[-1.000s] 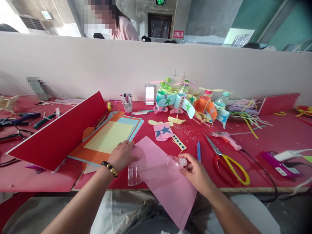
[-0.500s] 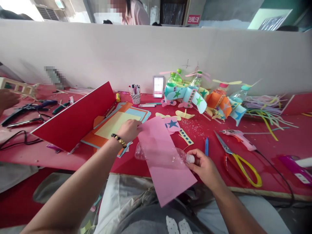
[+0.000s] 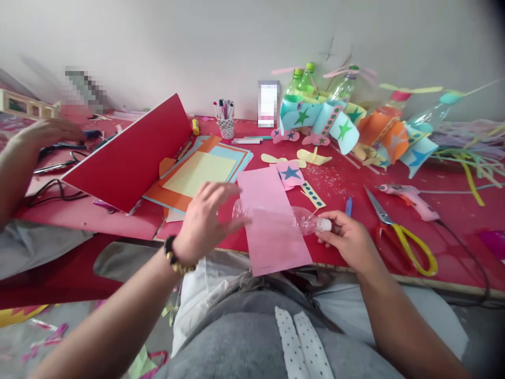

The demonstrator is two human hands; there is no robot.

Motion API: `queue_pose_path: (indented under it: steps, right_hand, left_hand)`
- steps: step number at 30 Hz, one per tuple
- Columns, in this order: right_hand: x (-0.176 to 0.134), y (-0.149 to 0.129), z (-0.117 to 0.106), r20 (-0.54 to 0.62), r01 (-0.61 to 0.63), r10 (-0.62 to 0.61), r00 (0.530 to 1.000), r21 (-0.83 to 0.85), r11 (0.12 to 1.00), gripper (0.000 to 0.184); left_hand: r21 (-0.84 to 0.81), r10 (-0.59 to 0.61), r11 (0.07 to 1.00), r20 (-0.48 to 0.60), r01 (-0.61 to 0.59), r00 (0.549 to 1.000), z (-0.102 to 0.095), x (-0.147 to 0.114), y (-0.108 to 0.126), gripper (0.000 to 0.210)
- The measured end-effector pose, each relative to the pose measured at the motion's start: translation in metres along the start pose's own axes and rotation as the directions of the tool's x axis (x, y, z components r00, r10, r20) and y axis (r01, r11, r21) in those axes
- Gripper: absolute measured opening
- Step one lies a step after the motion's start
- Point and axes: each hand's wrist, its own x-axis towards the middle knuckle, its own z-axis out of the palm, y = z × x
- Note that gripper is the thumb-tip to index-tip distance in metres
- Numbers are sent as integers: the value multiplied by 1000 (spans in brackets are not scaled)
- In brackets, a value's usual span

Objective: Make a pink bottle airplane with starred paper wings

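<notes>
A clear plastic bottle (image 3: pixel 303 221) lies sideways near the table's front edge, its white cap pointing right. My right hand (image 3: pixel 345 234) is closed on the bottle by its capped neck. Across the bottle's middle drapes a sheet of pink paper (image 3: pixel 272 226), its near end reaching past the table edge. My left hand (image 3: pixel 211 218) hovers left of the paper by the bottle's base, fingers apart and holding nothing. Behind the sheet lie a pink piece with a blue star (image 3: pixel 291 173) and a yellow strip with blue dots (image 3: pixel 313 195).
Scissors (image 3: pixel 402 231), a pink glue gun (image 3: pixel 410 200) and a blue pen (image 3: pixel 349 206) lie at right. Coloured paper (image 3: pixel 199 171) is stacked at left beside a red board (image 3: pixel 134 158). Decorated bottle planes (image 3: pixel 339 116) stand behind. Another person's hand (image 3: pixel 47 134) is at far left.
My left hand has let go of the pink paper's far corner and opened. The paper now lies straighter over the bottle. The head view has tilted down.
</notes>
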Motion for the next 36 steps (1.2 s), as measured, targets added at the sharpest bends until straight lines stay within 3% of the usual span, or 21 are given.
queue_pose_path:
  steps: [4, 8, 12, 23, 28, 33, 36]
  right_hand:
    - [2, 3, 0, 2, 12, -12, 1000, 32, 999, 37]
    - [2, 6, -1, -7, 38, -37, 999, 49, 998, 38]
    - [-1, 7, -6, -16, 48, -47, 999, 53, 997, 38]
    - [-8, 11, -13, 41, 113, -113, 993, 10, 994, 35]
    - [-10, 13, -12, 76, 160, -153, 985, -89, 983, 35]
    - [-11, 9, -12, 91, 249, -235, 968, -197, 948, 37]
    - [-11, 1, -7, 111, 411, -397, 911, -301, 860, 42]
  left_hand:
    - [-68, 214, 976, 76, -209, 974, 31, -70, 29, 45]
    - [-41, 229, 973, 27, -228, 973, 68, -96, 34, 15]
    - [-29, 207, 978, -50, -209, 977, 76, -95, 25, 8]
    - [40, 134, 991, -167, -129, 977, 65, -103, 16, 10]
    - [26, 91, 996, -281, -87, 956, 59, -94, 19, 13]
    - [-88, 80, 991, -179, -97, 981, 50, -68, 17, 7]
    - [-131, 50, 989, -155, -71, 987, 47, -55, 14, 9]
